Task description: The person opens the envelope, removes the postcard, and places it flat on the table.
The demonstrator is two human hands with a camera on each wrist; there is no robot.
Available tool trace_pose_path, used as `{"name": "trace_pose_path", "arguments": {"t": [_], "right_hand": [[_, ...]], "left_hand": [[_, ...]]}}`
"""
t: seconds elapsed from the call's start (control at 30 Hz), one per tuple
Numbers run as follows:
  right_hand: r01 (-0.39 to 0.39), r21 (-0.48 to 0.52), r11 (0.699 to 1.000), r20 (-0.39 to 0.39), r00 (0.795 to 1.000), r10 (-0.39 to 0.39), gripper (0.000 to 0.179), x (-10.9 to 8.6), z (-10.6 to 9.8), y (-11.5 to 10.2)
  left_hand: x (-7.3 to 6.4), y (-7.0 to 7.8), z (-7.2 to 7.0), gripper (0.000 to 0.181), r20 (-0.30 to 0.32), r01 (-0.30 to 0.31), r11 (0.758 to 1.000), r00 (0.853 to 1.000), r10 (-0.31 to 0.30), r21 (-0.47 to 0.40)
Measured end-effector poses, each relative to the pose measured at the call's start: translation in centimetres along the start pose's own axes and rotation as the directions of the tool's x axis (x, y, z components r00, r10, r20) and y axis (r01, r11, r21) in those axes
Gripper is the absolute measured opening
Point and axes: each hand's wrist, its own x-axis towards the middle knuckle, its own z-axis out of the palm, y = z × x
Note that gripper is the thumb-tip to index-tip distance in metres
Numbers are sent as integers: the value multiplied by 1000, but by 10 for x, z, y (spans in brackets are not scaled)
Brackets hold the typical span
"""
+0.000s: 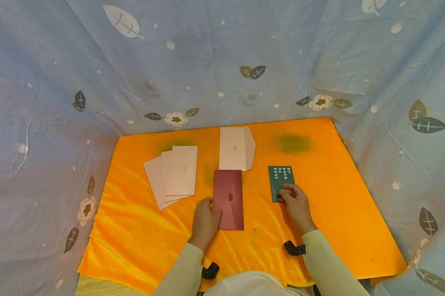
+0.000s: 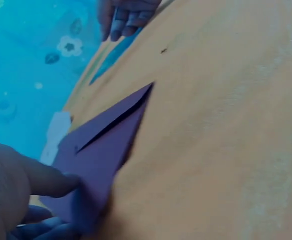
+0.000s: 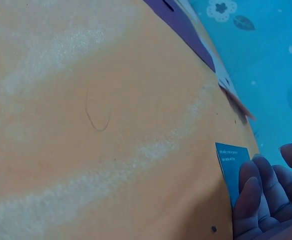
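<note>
My left hand (image 1: pixel 204 222) pinches maroon envelope (image 1: pixel 229 205) by left edge, lower centre; my loose right hand (image 1: pixel 299 209) overlaps green card (image 1: pixel 276 183).

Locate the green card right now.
In the head view, the green card is on the orange cloth, right of the red envelope, its lower right corner covered by the right hand.

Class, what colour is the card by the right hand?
The card is dark green with white print; the head view shows it best.
</note>
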Motion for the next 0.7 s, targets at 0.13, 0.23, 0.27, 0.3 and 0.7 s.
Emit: {"name": "trace_pose_path", "arguments": {"t": [0.13,0.23,0.27,0.3,0.7], "right_hand": [[-5,-11,1000,3,1000,5,39,0,0,0],[-7,-7,1000,4,1000,7,39,-1,2,-1],[-5,-6,1000,3,1000,5,39,-2,2,-2],[-1,-2,1000,1,1000,1,38,-2,3,-2],[178,-159,971,30,984,-176,33,-9,32,-3]], "left_hand": [[0,4,-4,55,46,15,999,999,-16,28],[1,5,-5,56,59,-13,998,998,10,62],[2,4,-5,55,63,-35,996,998,30,83],[3,3,-5,55,66,-68,992,996,61,107],[23,-11,-8,81,242,-437,888,885,397,141]]}}
